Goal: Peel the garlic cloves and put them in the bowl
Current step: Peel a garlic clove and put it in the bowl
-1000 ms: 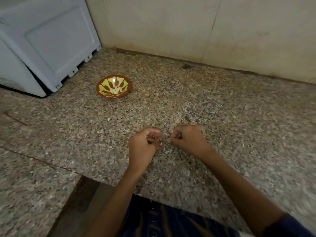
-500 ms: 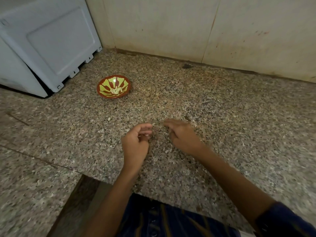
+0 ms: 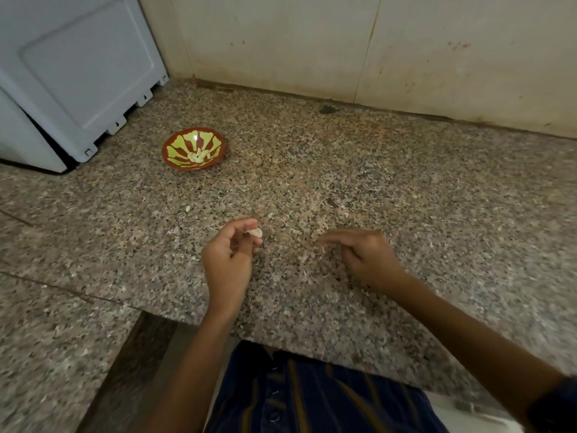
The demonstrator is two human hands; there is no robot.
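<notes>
The garlic clove, pale and apparently peeled, sits pinched at the fingertips of the left hand above the granite counter, well apart from the bowl off to the left, where other cloves already lie. With so light a pinch, I judge it could slip during the carry and vanish against the speckled stone. The right hand hovers just over the counter with loosely curled fingers; whether it holds a scrap of skin I cannot tell.

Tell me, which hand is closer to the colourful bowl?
Left. The left hand, holding a garlic clove, is just below the bowl; the right hand is farther right.
</notes>
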